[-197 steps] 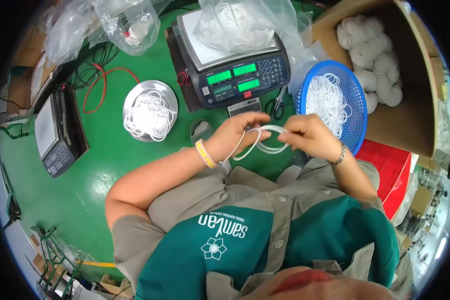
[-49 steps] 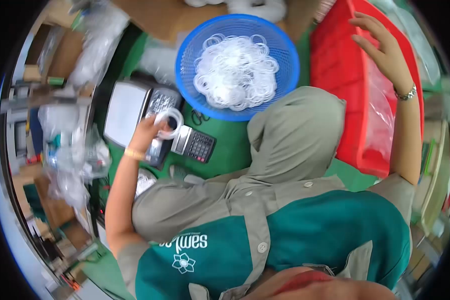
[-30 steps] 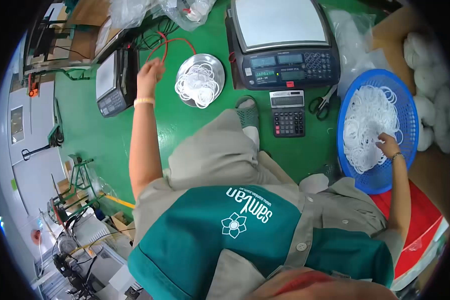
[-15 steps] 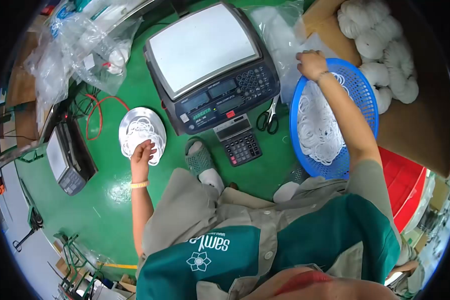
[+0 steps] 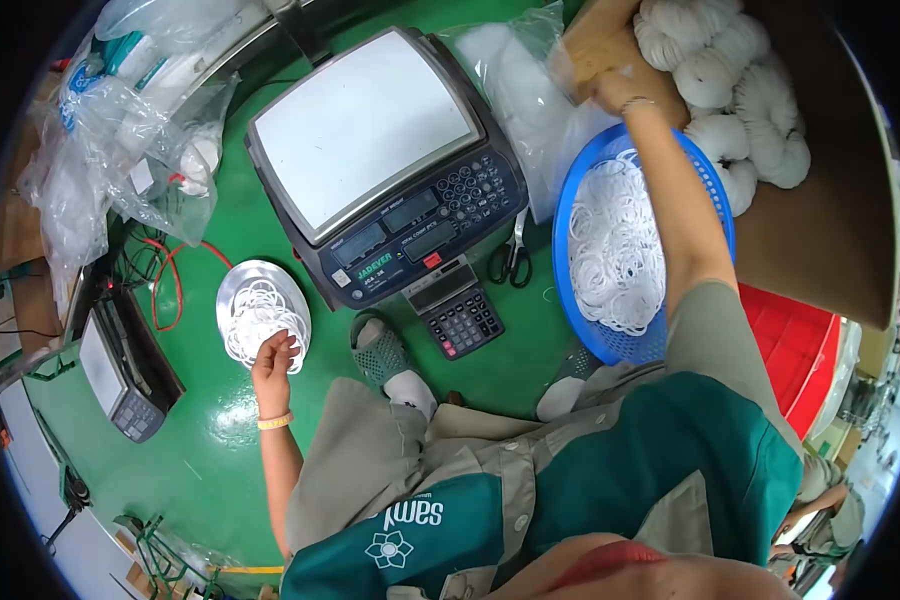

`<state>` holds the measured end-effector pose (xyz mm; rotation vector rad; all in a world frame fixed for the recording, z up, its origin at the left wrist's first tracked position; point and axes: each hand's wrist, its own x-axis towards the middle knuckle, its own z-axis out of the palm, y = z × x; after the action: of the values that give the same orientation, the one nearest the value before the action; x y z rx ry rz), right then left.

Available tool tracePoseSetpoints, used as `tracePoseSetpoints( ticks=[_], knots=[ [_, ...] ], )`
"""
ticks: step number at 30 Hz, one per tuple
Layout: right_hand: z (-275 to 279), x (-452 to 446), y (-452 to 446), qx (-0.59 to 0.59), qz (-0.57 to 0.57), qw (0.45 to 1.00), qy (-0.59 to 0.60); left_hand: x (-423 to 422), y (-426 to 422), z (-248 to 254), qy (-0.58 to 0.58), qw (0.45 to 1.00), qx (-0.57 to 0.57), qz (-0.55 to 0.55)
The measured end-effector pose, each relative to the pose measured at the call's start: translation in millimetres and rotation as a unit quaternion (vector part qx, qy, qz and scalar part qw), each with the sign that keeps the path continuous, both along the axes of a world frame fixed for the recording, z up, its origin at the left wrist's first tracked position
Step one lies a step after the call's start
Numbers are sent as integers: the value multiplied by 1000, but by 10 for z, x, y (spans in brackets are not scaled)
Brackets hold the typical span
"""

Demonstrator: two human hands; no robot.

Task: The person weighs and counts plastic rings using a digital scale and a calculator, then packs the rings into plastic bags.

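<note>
My left hand (image 5: 272,364), with a yellow band on its wrist, is at the near edge of the metal plate (image 5: 234,283). Its fingers are bent together in front of the white rings (image 5: 254,318) heaped there; what they grip, if anything, is too small to make out. Stretched out past the far rim of the blue basket (image 5: 582,330), my right hand (image 5: 613,88) is beside the cardboard flap (image 5: 625,35). Its fingers are smeared and partly hidden. Many white rings (image 5: 615,240) lie in the basket, partly under my right forearm.
A large scale (image 5: 365,130) has a calculator (image 5: 462,322) and scissors (image 5: 511,262) near it. Bundles of white cord (image 5: 705,75) lie in a cardboard box (image 5: 820,250). Clear bags (image 5: 505,90), a red crate (image 5: 785,350), a smaller scale (image 5: 120,370) and another person (image 5: 828,500) are also in view.
After reaching into the basket, my right hand has moved out past its far rim to the flap. My left hand has come down to the plate's near side. The camera view has shifted.
</note>
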<state>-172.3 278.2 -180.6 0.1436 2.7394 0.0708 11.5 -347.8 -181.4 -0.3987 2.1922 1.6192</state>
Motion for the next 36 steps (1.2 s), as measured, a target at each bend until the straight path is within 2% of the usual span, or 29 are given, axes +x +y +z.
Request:
tracePoseSetpoints(
  ticks=[1,3,4,6,7,9,10,13,15,16,18,19,21,23,24,25,26,28,29,32,35,36],
  knots=[
    [287,101,-5,-40,-16,998,36,-10,2,2,2,1000,-5,-3],
    [410,200,150,-87,-44,978,186,-21,28,-9,12,1000,1,-5],
    [390,238,248,-95,-61,974,197,-34,53,4,14,1000,-3,-9],
    [417,283,436,-53,-76,966,242,-69,79,17,18,1000,10,-18],
    [579,322,381,-42,-74,943,321,-87,91,15,26,999,11,-29],
    [908,397,299,-118,-111,931,326,-83,133,25,56,997,23,-41],
    [858,396,363,-46,-69,940,331,-84,157,61,52,997,21,-44],
    [1125,357,363,-35,-96,919,380,-188,192,144,71,995,16,-69],
    [1415,391,387,-306,-131,838,432,-275,261,287,66,994,10,-84],
    [1563,424,396,-433,-144,769,448,-341,353,427,80,992,4,-99],
    [1870,554,453,-259,70,815,514,-500,527,689,110,984,28,-139],
    [1944,592,387,-640,-48,636,428,-574,658,866,119,979,29,-160],
    [2411,958,-41,-747,-62,567,342,-705,973,1272,141,964,19,-225],
    [2561,1150,-108,-907,33,405,109,-881,1250,1468,184,937,5,-298],
    [2806,1447,-322,-820,-67,526,215,-944,1441,1604,204,926,2,-319],
    [2811,1544,-208,-912,-100,382,109,-996,1647,1731,224,913,-2,-340],
    [2856,1658,-241,-912,-96,380,116,-1069,1841,1817,225,910,13,-347],
    [2934,1987,-429,-820,-24,529,215,-1145,2263,1971,215,913,59,-341],
    [3016,2149,-536,-878,-37,452,157,-1148,2486,2039,205,919,89,-325],
    [2829,2434,-198,-909,-18,394,131,-1052,3041,2102,215,902,149,-343],
    [2754,2736,-142,-913,3,383,141,-819,3415,2100,171,844,294,-415],
    [2743,2784,-166,-900,-10,412,143,-744,3472,2120,175,833,290,-438]
  ],
)
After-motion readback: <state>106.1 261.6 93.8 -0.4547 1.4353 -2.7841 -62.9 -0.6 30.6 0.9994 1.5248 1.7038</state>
